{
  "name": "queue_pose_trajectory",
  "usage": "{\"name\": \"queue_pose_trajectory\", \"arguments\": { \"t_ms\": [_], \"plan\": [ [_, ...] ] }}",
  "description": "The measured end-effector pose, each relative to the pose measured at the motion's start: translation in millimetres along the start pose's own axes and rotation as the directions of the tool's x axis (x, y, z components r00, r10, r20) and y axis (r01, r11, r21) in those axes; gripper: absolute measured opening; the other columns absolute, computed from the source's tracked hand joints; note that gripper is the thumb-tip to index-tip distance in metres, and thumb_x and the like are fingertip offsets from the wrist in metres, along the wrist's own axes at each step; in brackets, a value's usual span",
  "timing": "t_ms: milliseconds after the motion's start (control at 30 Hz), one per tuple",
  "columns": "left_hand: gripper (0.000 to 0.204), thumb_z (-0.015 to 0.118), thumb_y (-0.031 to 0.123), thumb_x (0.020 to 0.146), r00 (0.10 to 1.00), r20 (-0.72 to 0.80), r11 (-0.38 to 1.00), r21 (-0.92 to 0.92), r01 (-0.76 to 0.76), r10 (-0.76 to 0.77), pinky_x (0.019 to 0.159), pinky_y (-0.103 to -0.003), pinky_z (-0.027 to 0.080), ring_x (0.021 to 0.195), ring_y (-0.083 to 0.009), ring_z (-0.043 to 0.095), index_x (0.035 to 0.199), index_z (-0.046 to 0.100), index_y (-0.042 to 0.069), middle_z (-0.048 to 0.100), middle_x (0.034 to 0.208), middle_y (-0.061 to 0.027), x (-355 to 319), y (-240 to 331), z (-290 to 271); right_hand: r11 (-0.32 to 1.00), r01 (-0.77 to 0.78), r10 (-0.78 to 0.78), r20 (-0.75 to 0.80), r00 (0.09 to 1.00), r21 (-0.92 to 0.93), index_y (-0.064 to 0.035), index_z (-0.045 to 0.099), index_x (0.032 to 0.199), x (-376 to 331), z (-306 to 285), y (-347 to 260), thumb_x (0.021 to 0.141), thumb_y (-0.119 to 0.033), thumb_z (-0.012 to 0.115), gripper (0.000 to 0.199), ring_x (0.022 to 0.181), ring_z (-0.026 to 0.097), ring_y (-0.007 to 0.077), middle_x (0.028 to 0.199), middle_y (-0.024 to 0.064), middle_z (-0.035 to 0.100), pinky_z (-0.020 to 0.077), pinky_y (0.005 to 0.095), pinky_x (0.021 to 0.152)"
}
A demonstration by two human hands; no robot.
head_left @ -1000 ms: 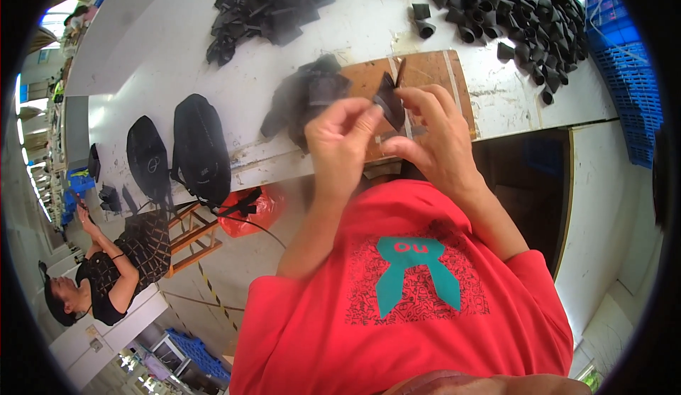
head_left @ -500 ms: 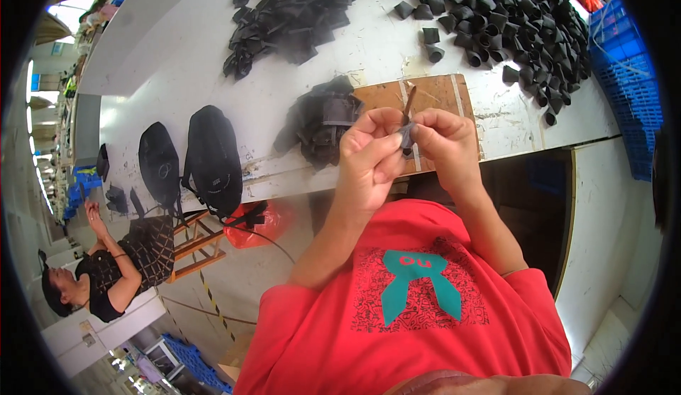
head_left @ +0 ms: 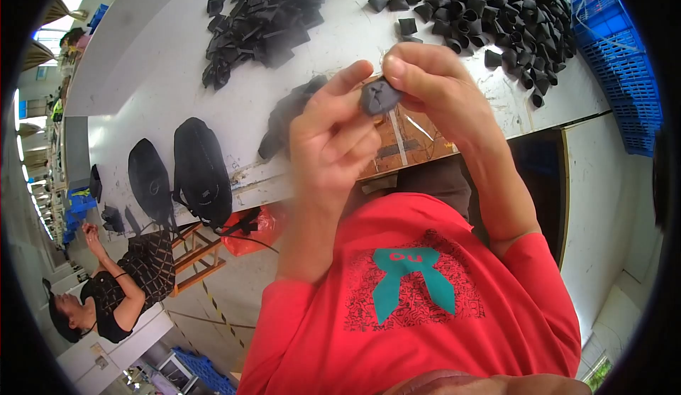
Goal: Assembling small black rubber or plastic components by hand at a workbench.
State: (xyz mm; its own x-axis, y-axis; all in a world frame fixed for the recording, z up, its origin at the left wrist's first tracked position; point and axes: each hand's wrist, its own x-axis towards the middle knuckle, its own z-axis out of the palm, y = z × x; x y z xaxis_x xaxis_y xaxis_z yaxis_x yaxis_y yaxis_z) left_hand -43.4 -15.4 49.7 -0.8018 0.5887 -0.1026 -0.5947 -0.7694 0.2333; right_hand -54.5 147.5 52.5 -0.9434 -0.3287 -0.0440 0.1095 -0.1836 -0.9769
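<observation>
Both hands are raised over the front edge of the table, around one small dark grey fabric piece (head_left: 381, 97) with a creased, folded face. My right hand (head_left: 443, 86) pinches its right side between thumb and fingers. At its left edge, my left hand (head_left: 333, 129) grips it with bent fingers, one finger standing up beside it; part of that grip is hidden. Below the hands lies a brown wooden board (head_left: 418, 143) with pale strips. A heap of dark fabric pieces (head_left: 287, 114) sits left of the board, partly behind my left hand.
Flat black pieces (head_left: 273, 22) and small black rolled tubes (head_left: 489, 12) are heaped on the white table (head_left: 170, 61). Two black bags (head_left: 202, 171) lie at the left. Blue crates (head_left: 613, 61) stand at the right. Another person (head_left: 120, 288) sits at the left near a wooden stool (head_left: 202, 260).
Both hands have risen with the fabric piece, whose folded face now shows. My left hand has shifted left, its fingers more spread. The upright brown stick between the hands is no longer visible.
</observation>
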Motion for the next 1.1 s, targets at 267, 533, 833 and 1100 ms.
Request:
{"name": "queue_pose_trajectory", "arguments": {
  "t_ms": [267,533,833,1100],
  "plan": [
    [0.031,0.056,0.007,0.082,0.809,-0.047,0.439,0.858,-0.268,0.586,0.054,-0.016,0.039,0.063,-0.008,0.053,0.111,0.049,0.0,0.06,0.085,-0.0069,6.2,-22.1,-20.4,0.997,-0.037,0.034,-0.052,0.998,-0.062,-0.0003,0.057,0.08,-2.3,-8.4,30.1,0.085,-0.027,0.055,0.027,0.058,0.042,0.0036,0.06,-0.0033,0.047,0.034,0.0182,0.049],
    [0.015,0.056,0.005,0.082,0.774,0.232,0.209,0.882,-0.423,0.589,0.078,-0.025,0.04,0.082,-0.0127,0.054,0.096,0.057,-0.001,0.058,0.092,-0.0072,8.8,-19.0,-19.1,0.593,0.405,-0.618,-0.07,0.783,-0.696,-0.0036,0.057,0.088,-15.1,11.0,21.1,0.067,-0.016,0.07,0.027,0.063,0.054,0.0214,0.073,0.0077,0.053,0.0447,0.0287,0.054],
    [0.013,0.052,0.01,0.086,0.705,-0.023,0.563,0.621,-0.546,0.709,0.08,-0.03,0.04,0.085,-0.0165,0.053,0.092,0.053,-0.001,0.057,0.088,-0.009,3.2,-28.2,-21.4,0.346,0.479,-0.754,0.065,0.654,-0.807,0.0003,0.059,0.085,-6.1,7.6,25.2,0.066,0.001,0.065,0.019,0.061,0.053,0.0211,0.072,0.0085,0.055,0.0423,0.0287,0.052],
    [0.012,0.056,-0.003,0.079,0.619,0.075,0.353,0.765,-0.538,0.781,0.077,-0.023,0.041,0.081,-0.0125,0.053,0.092,0.058,-0.001,0.059,0.089,-0.0064,10.3,-39.4,-10.6,0.475,0.476,-0.729,-0.028,0.684,-0.74,-0.0023,0.06,0.083,-8.3,4.7,43.3,0.07,-0.002,0.062,0.012,0.061,0.052,0.0207,0.068,0.0067,0.052,0.0417,0.0291,0.051]
  ]
}}
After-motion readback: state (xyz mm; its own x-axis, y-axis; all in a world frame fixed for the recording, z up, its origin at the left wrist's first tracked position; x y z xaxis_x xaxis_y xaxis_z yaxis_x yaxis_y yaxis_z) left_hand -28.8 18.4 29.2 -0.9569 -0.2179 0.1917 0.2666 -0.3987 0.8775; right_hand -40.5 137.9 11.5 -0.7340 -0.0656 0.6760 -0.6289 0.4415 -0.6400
